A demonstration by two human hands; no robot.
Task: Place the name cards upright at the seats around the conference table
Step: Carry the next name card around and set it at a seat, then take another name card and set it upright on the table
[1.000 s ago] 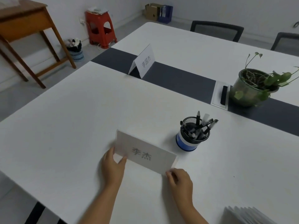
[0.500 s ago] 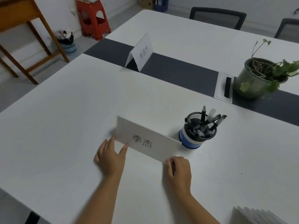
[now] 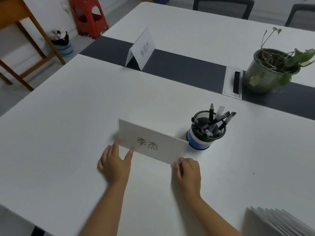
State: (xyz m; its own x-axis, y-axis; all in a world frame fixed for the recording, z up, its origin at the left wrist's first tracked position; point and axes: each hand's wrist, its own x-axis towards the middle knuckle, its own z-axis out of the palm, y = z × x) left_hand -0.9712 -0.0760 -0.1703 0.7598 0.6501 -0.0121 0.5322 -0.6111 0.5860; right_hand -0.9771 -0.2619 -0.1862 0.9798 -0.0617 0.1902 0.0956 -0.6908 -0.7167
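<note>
The name card [image 3: 151,143] with dark letters stands upright on the white tabletop [image 3: 68,133], just beside a blue pen cup [image 3: 203,133] full of pens. The left hand [image 3: 115,163] has its fingers spread wide and touches the card's bottom left corner, and the right hand [image 3: 188,171] is curled at the card's bottom right corner, pinching its edge. A second name card [image 3: 141,48] stands far off on the dark strip [image 3: 187,70], near a plant pot [image 3: 265,72], and a stack of cards [image 3: 279,222] lies at the near right edge.
</note>
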